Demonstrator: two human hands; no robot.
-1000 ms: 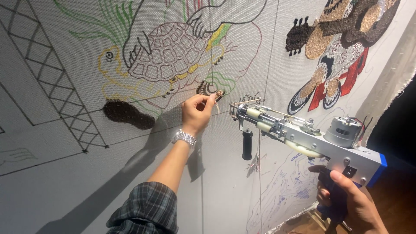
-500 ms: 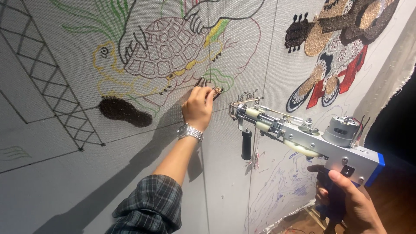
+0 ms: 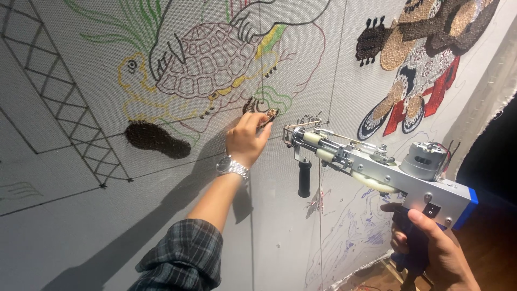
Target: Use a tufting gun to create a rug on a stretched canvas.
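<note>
My left hand (image 3: pixel 246 138), with a silver wristwatch and a plaid sleeve, reaches up to the grey tufting cloth (image 3: pixel 81 215); its fingertips press on a small brown tufted patch (image 3: pixel 262 111) below the outlined turtle drawing (image 3: pixel 207 62). My right hand (image 3: pixel 431 253) grips the rear handle of a silver tufting gun (image 3: pixel 377 167) with a blue end cap. The gun's needle tip (image 3: pixel 288 134) points at the cloth just right of my left hand, and its black front handle (image 3: pixel 305 179) hangs free.
A dark brown tufted oval (image 3: pixel 156 140) sits left of my left hand. A partly tufted figure in brown, red and white (image 3: pixel 425 70) fills the upper right. A lattice line drawing (image 3: pixel 59 102) is at the left. Blue sketching (image 3: pixel 355 231) marks the cloth's lower right, near its frayed edge.
My left hand slid slightly up and right along the cloth, from pinching at the patch to resting fingertips on it. The tufting gun stays about where it was.
</note>
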